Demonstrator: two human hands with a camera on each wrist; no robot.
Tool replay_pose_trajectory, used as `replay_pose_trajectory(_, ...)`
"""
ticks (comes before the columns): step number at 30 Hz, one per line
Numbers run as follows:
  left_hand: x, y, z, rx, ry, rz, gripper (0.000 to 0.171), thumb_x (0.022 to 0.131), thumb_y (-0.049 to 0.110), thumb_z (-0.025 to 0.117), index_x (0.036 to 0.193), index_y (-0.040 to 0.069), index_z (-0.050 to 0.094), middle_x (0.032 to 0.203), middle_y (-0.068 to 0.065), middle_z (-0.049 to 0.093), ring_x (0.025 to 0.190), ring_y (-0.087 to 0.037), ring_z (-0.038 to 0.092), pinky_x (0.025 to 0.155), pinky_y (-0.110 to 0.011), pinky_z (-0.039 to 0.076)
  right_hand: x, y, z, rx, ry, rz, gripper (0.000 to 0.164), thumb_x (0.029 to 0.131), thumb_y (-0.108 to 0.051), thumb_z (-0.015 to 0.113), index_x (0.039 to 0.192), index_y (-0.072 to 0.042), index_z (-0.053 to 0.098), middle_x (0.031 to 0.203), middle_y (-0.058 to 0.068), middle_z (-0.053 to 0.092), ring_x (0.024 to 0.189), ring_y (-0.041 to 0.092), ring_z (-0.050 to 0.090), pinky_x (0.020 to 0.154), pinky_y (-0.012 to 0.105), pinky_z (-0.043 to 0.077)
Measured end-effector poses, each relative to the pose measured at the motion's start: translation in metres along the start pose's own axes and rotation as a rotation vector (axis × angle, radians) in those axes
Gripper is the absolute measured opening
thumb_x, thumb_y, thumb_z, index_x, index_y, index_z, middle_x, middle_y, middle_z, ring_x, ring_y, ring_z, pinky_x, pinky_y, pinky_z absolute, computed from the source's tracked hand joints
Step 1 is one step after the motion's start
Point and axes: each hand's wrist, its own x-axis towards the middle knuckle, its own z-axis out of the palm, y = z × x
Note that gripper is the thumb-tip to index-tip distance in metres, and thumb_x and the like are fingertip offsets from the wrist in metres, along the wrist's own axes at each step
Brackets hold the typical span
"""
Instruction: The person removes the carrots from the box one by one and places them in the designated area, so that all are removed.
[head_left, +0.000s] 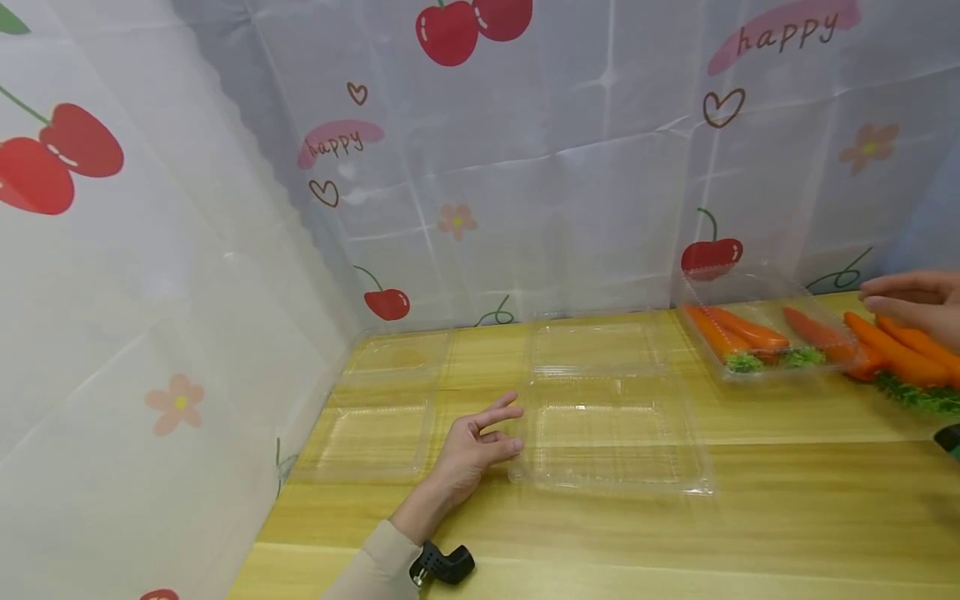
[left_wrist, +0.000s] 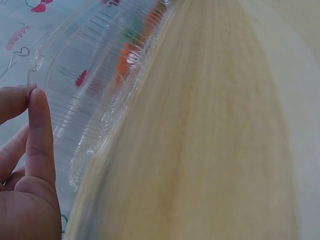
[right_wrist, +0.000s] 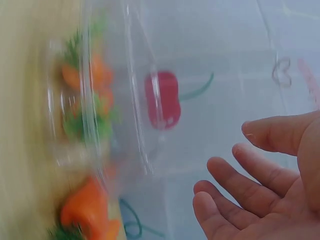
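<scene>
My left hand (head_left: 468, 454) is at the left edge of an open clear plastic box (head_left: 622, 482) with a hinged lid. In the left wrist view, the thumb and a finger of that hand (left_wrist: 30, 170) pinch the box's rim (left_wrist: 35, 70). Over at the far right, my right hand (head_left: 918, 302) hovers above a pile of loose carrots (head_left: 907, 354). Seen from the right wrist, this hand (right_wrist: 270, 195) has its fingers spread and holds nothing. Beside it stands a clear box (head_left: 780, 377) with its lid raised and orange carrots (head_left: 738, 333) with green tops inside.
Another open clear box (head_left: 375, 437) lies to the left on the wooden table (head_left: 600, 542). A cherry-printed cloth (head_left: 555, 208) hangs behind and along the left side. A dark object (head_left: 948, 437) is partly visible at the right edge.
</scene>
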Motion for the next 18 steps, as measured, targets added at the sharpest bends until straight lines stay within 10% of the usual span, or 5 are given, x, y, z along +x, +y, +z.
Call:
replay_pose_trajectory(3,0.0,0.0,-0.001,-0.001,0.001,0.002,0.059,0.091,-0.007,0.071,0.144,-0.016,0.048,0.17,-0.012,0.027,0.077,-0.004,0.067,0.079,-0.02,0.06,0.009,0.028,0.012,-0.064,-0.062,0.017,0.044,0.107,-0.047,0.048,0.15,-0.039,0.046,0.123,-0.031,0.05,0.11,-0.015,0.043,0.111,0.031,0.039)
replay_pose_trajectory(7,-0.001,0.0,-0.001,-0.003,0.002,0.004,0.059,0.091,-0.007,0.071,0.145,-0.016,0.047,0.17,-0.013,0.027,0.078,-0.004,0.068,0.079,-0.02,0.06,-0.033,-0.061,0.02,-0.058,-0.184,0.053,0.057,0.107,-0.05,0.045,0.157,-0.023,0.039,0.149,0.002,0.048,0.139,0.022,0.043,0.111,0.068,0.029)
replay_pose_trajectory(11,-0.001,0.0,-0.001,-0.006,-0.001,0.005,0.059,0.091,-0.007,0.071,0.145,-0.015,0.047,0.17,-0.013,0.026,0.077,-0.005,0.067,0.079,-0.02,0.06,-0.06,-0.126,0.025,-0.03,-0.303,0.033,0.058,0.108,-0.041,0.05,0.15,-0.001,0.042,0.132,-0.014,0.061,0.12,0.019,0.06,0.098,0.042,0.053)
replay_pose_trajectory(14,-0.001,0.0,-0.001,-0.004,-0.003,0.007,0.06,0.091,-0.006,0.072,0.145,-0.016,0.048,0.17,-0.014,0.026,0.077,-0.005,0.067,0.079,-0.02,0.06,-0.07,-0.147,0.034,-0.022,-0.335,0.025,0.049,0.108,-0.034,0.053,0.144,0.0,0.049,0.106,-0.042,0.049,0.09,-0.016,0.056,0.071,0.015,0.053)
replay_pose_trajectory(18,0.0,0.001,0.001,0.0,-0.006,0.008,0.06,0.091,-0.003,0.073,0.145,-0.016,0.047,0.171,-0.014,0.025,0.078,-0.005,0.067,0.08,-0.022,0.061,-0.082,-0.159,0.048,0.024,-0.408,0.032,0.049,0.109,-0.032,0.052,0.145,0.002,0.049,0.111,-0.027,0.06,0.089,-0.015,0.061,0.075,0.015,0.055)
